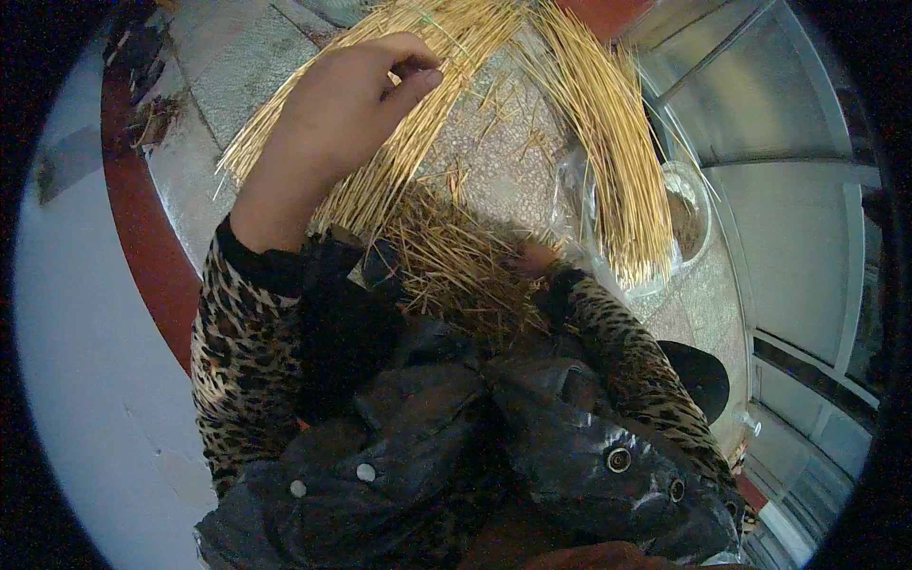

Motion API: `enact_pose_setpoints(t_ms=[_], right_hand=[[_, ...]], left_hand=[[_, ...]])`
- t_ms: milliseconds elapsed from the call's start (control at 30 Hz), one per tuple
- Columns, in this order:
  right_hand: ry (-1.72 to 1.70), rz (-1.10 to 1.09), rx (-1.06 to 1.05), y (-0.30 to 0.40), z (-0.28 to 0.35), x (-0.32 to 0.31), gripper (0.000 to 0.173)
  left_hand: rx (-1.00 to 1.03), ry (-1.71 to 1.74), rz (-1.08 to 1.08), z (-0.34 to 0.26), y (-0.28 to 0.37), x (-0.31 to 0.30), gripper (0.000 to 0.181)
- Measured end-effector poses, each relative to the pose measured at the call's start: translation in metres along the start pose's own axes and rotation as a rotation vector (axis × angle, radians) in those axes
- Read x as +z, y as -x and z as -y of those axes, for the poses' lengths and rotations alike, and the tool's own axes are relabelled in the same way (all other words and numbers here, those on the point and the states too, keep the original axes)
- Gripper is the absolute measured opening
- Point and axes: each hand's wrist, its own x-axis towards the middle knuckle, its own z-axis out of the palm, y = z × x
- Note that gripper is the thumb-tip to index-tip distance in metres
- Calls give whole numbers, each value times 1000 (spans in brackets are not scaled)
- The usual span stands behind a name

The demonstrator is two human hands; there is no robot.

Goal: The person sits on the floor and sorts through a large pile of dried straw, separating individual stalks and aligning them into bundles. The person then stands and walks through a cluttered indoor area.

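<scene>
My left hand [342, 107] is raised over a bundle of long dry straw stalks [434, 121] on the floor, with its fingers curled and thumb near the fingertips. Whether anything thin is between them, I cannot tell. A green strand [445, 32] crosses the bundle's upper part. My right hand [534, 258] is low at the right edge of a pile of loose, broken straw [463, 263] before my body. That hand is dim and partly hidden, so its grip does not show. A second straw bundle [613, 157] lies to the right, its lower end over clear plastic sheeting [573, 185].
At the right, a round container [687, 214] with brown matter stands near framed glass panels [776, 242]. A dark round object [695, 377] is beside my right sleeve. A pale wall [107, 306] with a red-brown base band [142, 235] runs along the left. Straw bits litter the tiled floor [499, 164].
</scene>
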Motion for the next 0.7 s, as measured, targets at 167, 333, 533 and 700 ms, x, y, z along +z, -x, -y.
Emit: enact_pose_setpoints(t_ms=[167, 333, 533, 700], right_hand=[[27, 521, -34, 15, 66, 38, 38], [-44, 480, -1, 2, 64, 25, 46], [-112, 67, 88, -25, 39, -49, 60], [55, -304, 152, -97, 6, -108, 66]], left_hand=[[21, -7, 61, -15, -2, -5, 22], [-35, -32, 90, -18, -9, -8, 23], [-112, -16, 117, -13, -8, -11, 24], [-114, 51, 110, -9, -9, -14, 23]])
